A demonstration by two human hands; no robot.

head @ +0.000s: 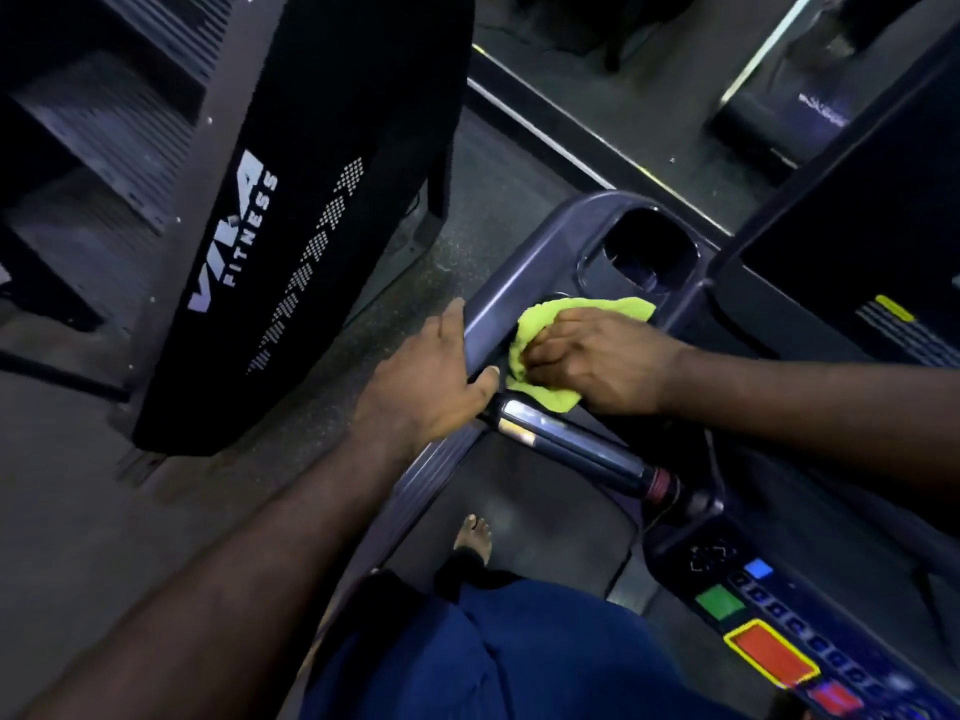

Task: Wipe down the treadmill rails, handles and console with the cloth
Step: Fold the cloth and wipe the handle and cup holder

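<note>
Head cam: cloth (pixel 587 317), yellow-green, sits bunched on the treadmill console (pixel 524 262) just below the cup holder (pixel 652 246), with the right hand (pixel 597 366) gripping it in curled fingers. Left hand (pixel 423 379) lies along the console's outer rim, fingers straight, right beside the handle (pixel 571 446).

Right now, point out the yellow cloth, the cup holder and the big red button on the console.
yellow cloth (pixel 618 308): head view, on its upper flap.
cup holder (pixel 652 244): head view, in its dark hollow.
red button (pixel 771 653): head view, on its middle.
</note>
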